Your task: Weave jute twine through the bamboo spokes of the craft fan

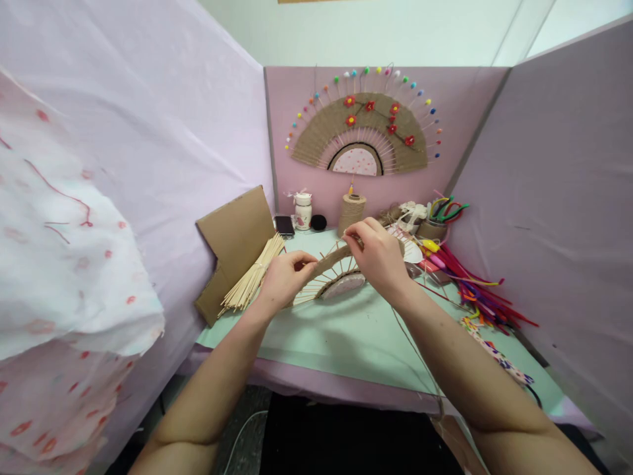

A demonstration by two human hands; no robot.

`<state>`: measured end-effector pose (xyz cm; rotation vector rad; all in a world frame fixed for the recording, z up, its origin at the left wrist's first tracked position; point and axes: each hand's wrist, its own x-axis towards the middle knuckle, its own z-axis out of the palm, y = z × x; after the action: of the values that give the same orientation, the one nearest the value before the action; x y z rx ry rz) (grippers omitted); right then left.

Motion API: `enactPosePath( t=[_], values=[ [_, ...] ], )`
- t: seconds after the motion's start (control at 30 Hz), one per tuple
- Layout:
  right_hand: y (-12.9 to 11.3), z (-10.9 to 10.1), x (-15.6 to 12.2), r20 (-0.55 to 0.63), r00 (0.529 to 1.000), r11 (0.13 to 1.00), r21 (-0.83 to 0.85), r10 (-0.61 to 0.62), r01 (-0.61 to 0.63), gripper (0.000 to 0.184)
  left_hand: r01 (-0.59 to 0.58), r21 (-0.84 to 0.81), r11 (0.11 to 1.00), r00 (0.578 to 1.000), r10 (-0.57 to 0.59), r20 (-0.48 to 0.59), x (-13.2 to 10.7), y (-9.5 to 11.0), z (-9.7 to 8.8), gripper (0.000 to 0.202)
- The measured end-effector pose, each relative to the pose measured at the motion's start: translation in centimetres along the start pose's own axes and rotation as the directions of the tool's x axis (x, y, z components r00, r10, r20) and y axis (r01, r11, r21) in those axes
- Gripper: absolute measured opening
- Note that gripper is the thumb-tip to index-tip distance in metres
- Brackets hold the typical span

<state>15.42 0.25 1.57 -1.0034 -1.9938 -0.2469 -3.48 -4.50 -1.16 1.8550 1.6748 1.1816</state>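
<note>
A half-round fan point(332, 259) of thin sticks, with a band of brown twine woven across them, stands tilted over the table. My left hand point(285, 278) pinches the left part of the woven band between thumb and fingers. At the upper right of the band, my right hand point(376, 256) is closed, thumb against fingertips, gripping its edge. The fan's small half-round base point(345, 286) is pale with a dark rim. Below my right forearm a loose strand of twine point(414, 348) runs down past the table's front edge. My right hand covers part of the fan.
A finished fan point(366, 125) with red flowers hangs on the back panel. Bundled sticks point(253, 274) lean by folded cardboard point(237, 234) at left. A twine spool point(352, 212) and white bottle point(303, 211) stand behind. Colourful pipe cleaners point(475, 287) lie right. Cloth point(74, 251) hangs left.
</note>
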Motion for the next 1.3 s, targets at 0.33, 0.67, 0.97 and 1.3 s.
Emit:
enactPosePath(
  t=[0.33, 0.67, 0.97, 1.3],
  values=[
    [2.0, 0.9, -1.5, -0.019, 0.994, 0.992, 0.061, 0.109, -0.107, 0.010, -0.045, 0.031, 0.998, 0.998, 0.044, 0.034, 0.6, 0.3, -0.5, 0.026],
    [1.7, 1.2, -1.3, -0.005, 0.990, 0.984, 0.113, 0.138, -0.137, 0.010, -0.171, 0.123, 0.978, 0.962, 0.139, 0.234, 4.1, 2.9, -1.8, 0.062],
    [3.0, 0.5, -1.9, 0.011, 0.988, 0.972, 0.178, 0.155, -0.155, 0.007, -0.241, 0.285, 0.928, 0.963, 0.191, 0.193, 6.2, 4.4, 0.9, 0.026],
    [5.5, -0.6, -1.6, -0.011, 0.978, 0.964, 0.174, 0.206, -0.201, 0.008, -0.248, 0.230, 0.941, 0.963, 0.213, 0.165, 6.2, 4.0, 0.7, 0.022]
  ],
)
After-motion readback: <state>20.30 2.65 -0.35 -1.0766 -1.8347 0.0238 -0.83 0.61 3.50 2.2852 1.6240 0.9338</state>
